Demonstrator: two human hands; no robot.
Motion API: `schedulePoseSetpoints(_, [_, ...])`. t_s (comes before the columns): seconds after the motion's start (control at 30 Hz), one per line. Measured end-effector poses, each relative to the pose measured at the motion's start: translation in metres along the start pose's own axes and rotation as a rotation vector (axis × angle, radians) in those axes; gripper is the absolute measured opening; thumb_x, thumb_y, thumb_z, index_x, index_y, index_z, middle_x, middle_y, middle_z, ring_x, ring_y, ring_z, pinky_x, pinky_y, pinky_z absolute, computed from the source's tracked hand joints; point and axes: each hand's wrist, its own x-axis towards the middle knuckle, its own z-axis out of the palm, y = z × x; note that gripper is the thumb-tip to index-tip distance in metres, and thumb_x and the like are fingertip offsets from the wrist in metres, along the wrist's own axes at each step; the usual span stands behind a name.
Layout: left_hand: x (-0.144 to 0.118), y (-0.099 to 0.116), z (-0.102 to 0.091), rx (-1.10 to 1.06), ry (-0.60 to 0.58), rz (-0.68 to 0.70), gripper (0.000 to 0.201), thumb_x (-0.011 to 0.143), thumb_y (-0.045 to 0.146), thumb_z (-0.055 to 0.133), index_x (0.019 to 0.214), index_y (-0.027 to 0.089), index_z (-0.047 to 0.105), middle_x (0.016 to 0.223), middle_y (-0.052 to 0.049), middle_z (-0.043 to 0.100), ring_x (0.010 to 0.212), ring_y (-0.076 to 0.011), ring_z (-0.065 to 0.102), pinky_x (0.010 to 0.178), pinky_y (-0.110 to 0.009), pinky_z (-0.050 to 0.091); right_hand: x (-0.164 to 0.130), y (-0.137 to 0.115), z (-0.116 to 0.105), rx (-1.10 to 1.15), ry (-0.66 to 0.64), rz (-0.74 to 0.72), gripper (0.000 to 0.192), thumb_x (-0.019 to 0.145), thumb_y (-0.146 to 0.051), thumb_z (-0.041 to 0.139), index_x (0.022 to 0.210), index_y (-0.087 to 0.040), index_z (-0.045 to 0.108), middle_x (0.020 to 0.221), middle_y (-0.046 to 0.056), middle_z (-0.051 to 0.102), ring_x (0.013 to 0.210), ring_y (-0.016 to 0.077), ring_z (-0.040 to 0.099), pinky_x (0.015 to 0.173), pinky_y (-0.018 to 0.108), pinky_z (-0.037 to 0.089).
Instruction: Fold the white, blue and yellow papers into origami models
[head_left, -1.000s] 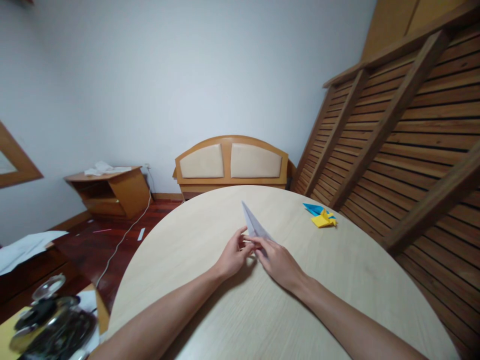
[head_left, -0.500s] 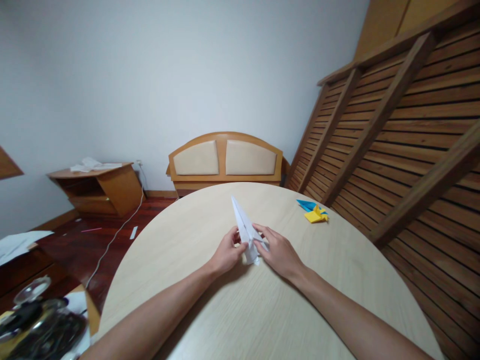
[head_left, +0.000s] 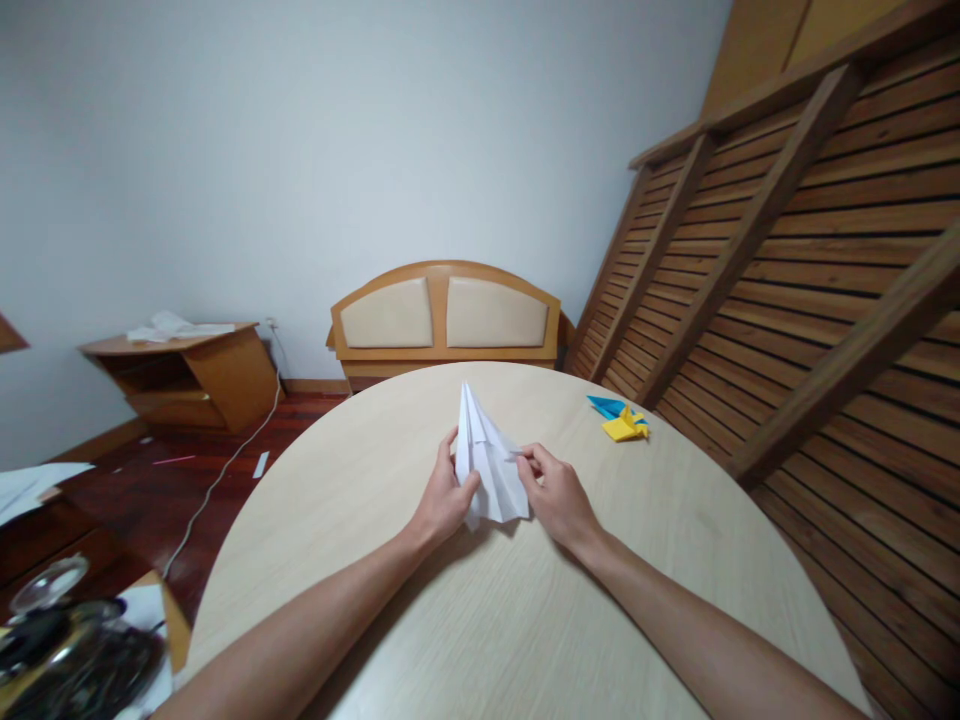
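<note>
Two bare hands meet near the middle of a round, pale wood-grain tabletop (head_left: 525,620), which fills the lower half of the view. Beyond its far edge stands a wooden headboard (head_left: 447,312) with two cream padded panels, set against a plain white wall. A slatted wooden frame (head_left: 810,260) leans along the right side of the room, close to the tabletop's right rim. On the left, a low wooden cabinet (head_left: 187,375) sits on the dark red floor with white sheets lying on top, and a white cable trails across the floor beside it. Between the hands is a white folded paper plane (head_left: 487,465), its pointed nose aimed away from the person and its wider tail end toward them, spread open in pleats. The left hand (head_left: 442,500) is curled around the plane's left edge, fingers wrapped over it and thumb beneath, gripping it. The right hand (head_left: 555,495) pinches the plane's right flap between thumb and forefinger, the other fingers loosely bent. Well apart to the right, near the tabletop's far rim, lies a small blue and yellow paper model (head_left: 619,420), touched by neither hand.
</note>
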Motion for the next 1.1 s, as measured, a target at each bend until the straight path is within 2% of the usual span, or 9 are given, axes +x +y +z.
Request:
schedulePoseSetpoints(0.17, [-0.002,0.002,-0.005,0.141,0.001,0.020,0.048,0.096,0.027,0.033,0.144,0.019,0.036,0.143,-0.009,0.051,0.131,-0.0242,0.046,0.109,-0.039,0.039,0.006,0.008,-0.004,0.088,0.097,0.057,0.023,0.091,-0.038,0.045,0.079,-0.021,0.056,0.071,0.002,0.066,0.064,0.0179,0.060,0.058,0.025,0.041])
schedulePoseSetpoints(0.3, [0.001,-0.001,-0.006,0.067,0.042,-0.009,0.044,0.099,0.031,0.029,0.137,0.020,0.047,0.146,-0.008,0.049,0.137,-0.0249,0.040,0.116,-0.041,0.031,0.012,0.019,-0.006,0.135,0.182,0.114,0.027,0.088,-0.042,0.044,0.070,-0.022,0.049,0.060,-0.002,0.054,0.057,0.0167,0.051,0.053,0.025,0.037])
schedulePoseSetpoints(0.43, [0.006,-0.007,-0.007,0.009,0.091,-0.039,0.040,0.099,0.038,0.034,0.125,0.019,0.058,0.134,-0.010,0.060,0.126,-0.0256,0.052,0.112,-0.041,0.035,0.020,0.031,-0.010,0.169,0.253,0.149,0.030,0.087,-0.045,0.041,0.066,-0.023,0.043,0.059,-0.003,0.046,0.059,0.0167,0.047,0.053,0.026,0.037])
schedulePoseSetpoints(0.53, [0.008,-0.010,-0.007,-0.016,0.078,-0.061,0.044,0.096,0.050,0.041,0.112,0.016,0.064,0.112,-0.010,0.069,0.104,-0.0255,0.063,0.094,-0.037,0.048,0.027,0.042,-0.015,0.167,0.269,0.154,0.034,0.088,-0.049,0.039,0.066,-0.023,0.044,0.061,-0.003,0.048,0.061,0.0169,0.048,0.055,0.026,0.039])
schedulePoseSetpoints(0.67, [0.010,-0.007,-0.010,0.052,0.133,-0.030,0.043,0.092,0.047,0.049,0.116,0.014,0.062,0.111,-0.010,0.069,0.103,-0.0246,0.063,0.092,-0.035,0.048,0.032,0.054,-0.023,0.086,0.225,0.147,0.039,0.089,-0.052,0.037,0.067,-0.022,0.047,0.059,-0.002,0.051,0.060,0.0168,0.049,0.053,0.026,0.039])
schedulePoseSetpoints(0.77, [0.010,-0.006,-0.011,0.061,0.125,0.002,0.043,0.091,0.040,0.052,0.126,0.015,0.057,0.118,-0.010,0.067,0.103,-0.0225,0.062,0.091,-0.032,0.048,0.030,0.059,-0.029,0.003,0.082,0.164,0.032,0.090,-0.048,0.042,0.085,-0.020,0.056,0.059,-0.003,0.056,0.055,0.0167,0.053,0.052,0.025,0.038])
schedulePoseSetpoints(0.9, [0.007,-0.007,-0.007,0.030,0.009,-0.009,0.045,0.091,0.041,0.054,0.126,0.014,0.056,0.092,-0.006,0.069,0.078,-0.0181,0.061,0.069,-0.027,0.048,0.023,0.054,-0.029,-0.079,-0.029,0.159,0.035,0.086,-0.031,0.053,0.120,-0.021,0.053,0.093,0.004,0.072,0.073,0.0187,0.066,0.067,0.028,0.049])
schedulePoseSetpoints(1.0, [0.004,-0.005,-0.002,0.068,-0.004,0.014,0.042,0.090,0.041,0.055,0.123,0.015,0.058,0.080,-0.003,0.066,0.069,-0.0163,0.057,0.064,-0.026,0.043,0.019,0.043,-0.026,-0.100,-0.035,0.082,0.040,0.084,-0.028,0.056,0.124,-0.021,0.053,0.119,0.009,0.068,0.103,0.0217,0.066,0.089,0.032,0.049])
schedulePoseSetpoints(1.1, [0.002,-0.001,0.000,0.079,-0.011,0.024,0.041,0.090,0.040,0.054,0.124,0.015,0.056,0.081,-0.003,0.066,0.069,-0.0162,0.056,0.064,-0.026,0.042,0.016,0.034,-0.023,-0.130,0.034,0.045,0.043,0.085,-0.033,0.059,0.126,-0.022,0.051,0.126,0.010,0.064,0.112,0.0244,0.062,0.095,0.036,0.047])
